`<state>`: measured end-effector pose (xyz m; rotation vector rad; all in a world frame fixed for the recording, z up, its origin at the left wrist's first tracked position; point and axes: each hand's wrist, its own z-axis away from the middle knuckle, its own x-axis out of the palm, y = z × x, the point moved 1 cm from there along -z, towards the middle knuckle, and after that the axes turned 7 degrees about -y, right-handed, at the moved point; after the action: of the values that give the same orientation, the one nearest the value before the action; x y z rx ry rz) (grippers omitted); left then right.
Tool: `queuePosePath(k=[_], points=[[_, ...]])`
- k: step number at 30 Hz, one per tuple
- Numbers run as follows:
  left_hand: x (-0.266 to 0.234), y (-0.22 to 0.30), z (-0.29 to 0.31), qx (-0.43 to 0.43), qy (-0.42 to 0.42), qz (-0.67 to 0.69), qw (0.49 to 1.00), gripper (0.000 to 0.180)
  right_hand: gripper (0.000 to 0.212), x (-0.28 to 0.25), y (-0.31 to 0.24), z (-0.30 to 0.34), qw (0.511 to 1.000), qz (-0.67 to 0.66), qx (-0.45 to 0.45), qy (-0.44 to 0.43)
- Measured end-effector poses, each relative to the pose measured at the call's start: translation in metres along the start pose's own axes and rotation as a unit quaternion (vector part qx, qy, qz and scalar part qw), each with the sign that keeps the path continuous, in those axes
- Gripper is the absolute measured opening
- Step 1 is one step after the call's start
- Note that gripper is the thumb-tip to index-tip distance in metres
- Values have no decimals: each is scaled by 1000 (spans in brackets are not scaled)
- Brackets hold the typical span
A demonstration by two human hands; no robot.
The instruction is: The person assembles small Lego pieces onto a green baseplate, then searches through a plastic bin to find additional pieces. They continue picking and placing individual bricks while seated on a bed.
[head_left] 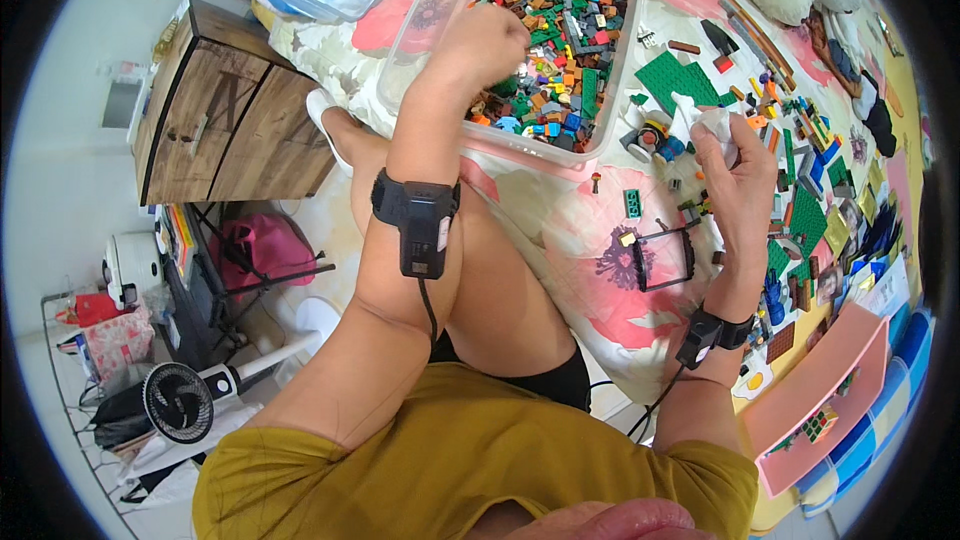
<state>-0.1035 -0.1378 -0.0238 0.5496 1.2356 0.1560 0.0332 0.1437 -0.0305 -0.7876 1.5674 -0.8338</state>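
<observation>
Reaches left hand (488, 48) over bin (530, 146), with curled fingers above or among loose bricks (560, 65); cannot tell whether gripping one. With right hand (738, 158), pinches white piece (716, 126) between thumb and fingers, well right of left grip. Just left of right grip, note small build (650, 135); just beyond, green plate (672, 82); nearer the body, dark frame (688, 258); to the right, second green plate (808, 222).
</observation>
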Motion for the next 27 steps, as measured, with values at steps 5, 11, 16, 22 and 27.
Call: queuePosePath(k=[5, 11, 16, 22, 27], points=[[14, 4, 4, 12, -83, -76, 994, 29, 18, 2, -1, 0, 1000, -20, -5, 7], [12, 7, 4, -41, -173, -101, 979, 35, 18, 4, -1, -1, 1000, -13, -13, 8], [13, 12, 6, -52, -186, -132, 972, 40, 19, 3, -1, -1, 1000, -18, -9, 7], [19, 20, 9, -58, -173, -198, 963, 49, 19, 7, -1, 1, 999, -47, -8, 3], [16, 22, 6, -70, -213, -193, 955, 54, 20, 6, 1, -1, 999, -44, 1, 16]])
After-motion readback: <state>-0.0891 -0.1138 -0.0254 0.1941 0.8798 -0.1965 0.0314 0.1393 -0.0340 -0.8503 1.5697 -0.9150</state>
